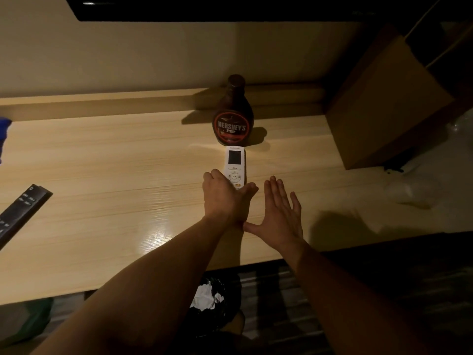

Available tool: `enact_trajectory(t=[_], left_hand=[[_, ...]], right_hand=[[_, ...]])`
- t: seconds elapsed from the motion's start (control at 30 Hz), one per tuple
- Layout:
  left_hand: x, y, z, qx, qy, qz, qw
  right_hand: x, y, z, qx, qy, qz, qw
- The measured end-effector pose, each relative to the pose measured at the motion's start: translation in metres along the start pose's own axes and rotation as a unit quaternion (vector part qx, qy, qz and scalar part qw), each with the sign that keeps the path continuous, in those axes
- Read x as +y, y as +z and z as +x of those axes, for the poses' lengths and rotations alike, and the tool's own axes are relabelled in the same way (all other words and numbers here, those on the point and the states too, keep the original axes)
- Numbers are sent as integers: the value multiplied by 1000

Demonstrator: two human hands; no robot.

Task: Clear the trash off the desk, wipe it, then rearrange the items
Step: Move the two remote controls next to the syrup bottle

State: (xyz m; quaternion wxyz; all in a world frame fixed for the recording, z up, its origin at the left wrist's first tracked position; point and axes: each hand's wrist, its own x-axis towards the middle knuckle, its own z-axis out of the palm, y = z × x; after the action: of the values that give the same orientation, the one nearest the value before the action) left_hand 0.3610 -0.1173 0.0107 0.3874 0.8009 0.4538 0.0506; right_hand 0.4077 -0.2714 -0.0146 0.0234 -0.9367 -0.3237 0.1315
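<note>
Apparently rearranging is underway: desk [128, 175] shows no trash. Left hand [225, 196] curls over white remote [235, 166] at frame centre, below syrup bottle [233, 114]. Right hand [280, 213] hovers, fingers spread. Black remote [20, 213] remains at left edge.

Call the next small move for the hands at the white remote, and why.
Probably let go and draw the left hand back. The white remote lies flat on the desk, lined up in front of the syrup bottle, so it looks placed. The right hand is open and empty. The black remote at the desk's left edge sits askew, likely the next item.
</note>
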Motion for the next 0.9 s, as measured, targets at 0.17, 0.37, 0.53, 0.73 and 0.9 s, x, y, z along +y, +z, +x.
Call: enact_trajectory(t=[0.17,0.37,0.53,0.73,0.9], left_hand=[[-28,-34,-10,21,20,-12,999],[-99,-118,-26,75,8,-15,997],[-166,-198,-30,154,-62,38,985],[-248,-285,-27,213,-133,74,965],[-308,-335,-17,190,-169,108,961]], right_hand=[[-5,-7,-2,-20,17,33,999],[-57,-21,-18,26,-40,44,998],[-158,-25,-14,5,-145,45,988],[-256,-6,-5,-47,-178,53,981],[-308,16,-1,-73,-179,45,980]])
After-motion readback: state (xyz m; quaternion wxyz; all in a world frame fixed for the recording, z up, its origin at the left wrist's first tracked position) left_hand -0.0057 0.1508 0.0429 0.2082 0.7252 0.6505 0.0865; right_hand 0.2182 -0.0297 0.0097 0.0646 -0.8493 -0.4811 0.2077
